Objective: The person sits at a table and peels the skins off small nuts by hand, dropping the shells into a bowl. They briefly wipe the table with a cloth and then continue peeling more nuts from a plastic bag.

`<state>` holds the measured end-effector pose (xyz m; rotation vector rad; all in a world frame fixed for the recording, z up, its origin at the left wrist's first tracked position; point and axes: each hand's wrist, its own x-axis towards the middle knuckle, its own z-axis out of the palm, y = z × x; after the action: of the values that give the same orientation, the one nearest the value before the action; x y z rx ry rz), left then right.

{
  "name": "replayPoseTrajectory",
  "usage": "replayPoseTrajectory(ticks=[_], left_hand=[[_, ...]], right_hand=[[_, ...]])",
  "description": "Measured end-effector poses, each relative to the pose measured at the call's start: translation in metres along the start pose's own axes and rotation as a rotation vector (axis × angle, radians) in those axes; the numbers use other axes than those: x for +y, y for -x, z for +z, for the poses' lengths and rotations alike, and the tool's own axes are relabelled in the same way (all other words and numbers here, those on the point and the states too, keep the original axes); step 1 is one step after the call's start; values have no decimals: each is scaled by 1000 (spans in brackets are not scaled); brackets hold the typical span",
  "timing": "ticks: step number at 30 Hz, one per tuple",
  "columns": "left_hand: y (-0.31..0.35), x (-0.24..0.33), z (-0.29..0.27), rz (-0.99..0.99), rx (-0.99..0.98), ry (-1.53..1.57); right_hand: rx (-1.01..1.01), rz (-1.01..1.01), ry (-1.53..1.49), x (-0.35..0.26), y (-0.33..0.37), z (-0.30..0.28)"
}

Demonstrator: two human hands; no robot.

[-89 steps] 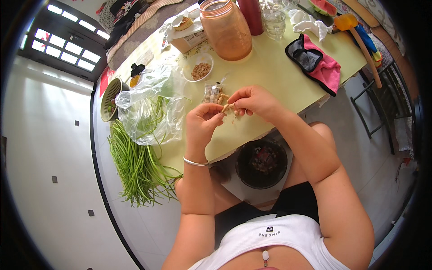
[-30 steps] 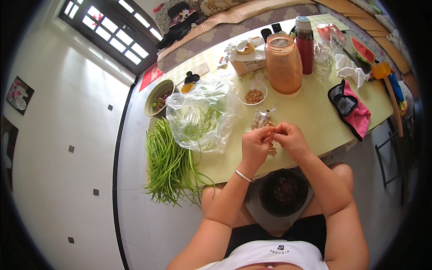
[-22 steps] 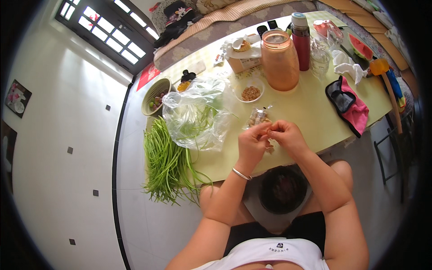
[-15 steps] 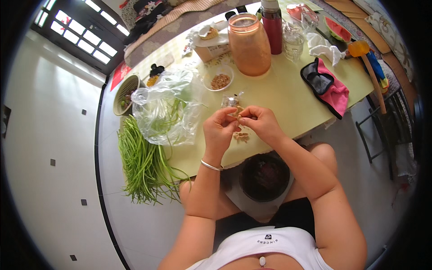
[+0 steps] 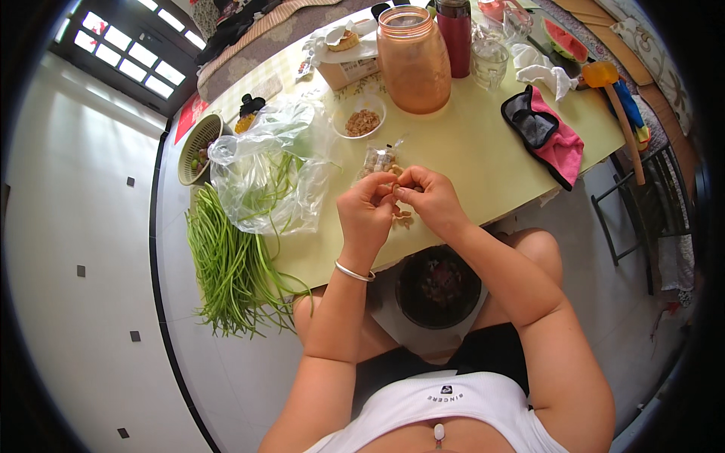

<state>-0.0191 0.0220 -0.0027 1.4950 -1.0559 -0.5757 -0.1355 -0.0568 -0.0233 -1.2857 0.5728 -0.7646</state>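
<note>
Above the worktop's [image 5: 483, 162] near edge, left hand [image 5: 365, 214] and right hand [image 5: 429, 198] pinch one small peanut [image 5: 393, 186] in a fingertip grip; a hard squeeze could shoot it past the shell scraps [image 5: 402, 217], off the edge

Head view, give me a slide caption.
Both hands pinch a peanut over shells on the table.

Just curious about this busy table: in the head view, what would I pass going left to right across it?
Basket → plastic bag → small bowl → orange jar → glass mug → pink cloth → yellow-headed tool.
</note>
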Motion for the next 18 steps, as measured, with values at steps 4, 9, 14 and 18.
replayPoseTrajectory(ticks=[4,9,14,18], left_hand=[[1,-1,-1,-13,-19,-1],[-9,-3,-8,-90,-24,144],[-10,-3,-11,-26,-7,128],[-6,3,-8,21,-20,-22]], right_hand=[[-28,24,-32,5,-2,-2],[-36,53,-105,6,-5,-2],[2,98,-107,-7,-4,-5],[-3,111,-37,-4,-4,-8]])
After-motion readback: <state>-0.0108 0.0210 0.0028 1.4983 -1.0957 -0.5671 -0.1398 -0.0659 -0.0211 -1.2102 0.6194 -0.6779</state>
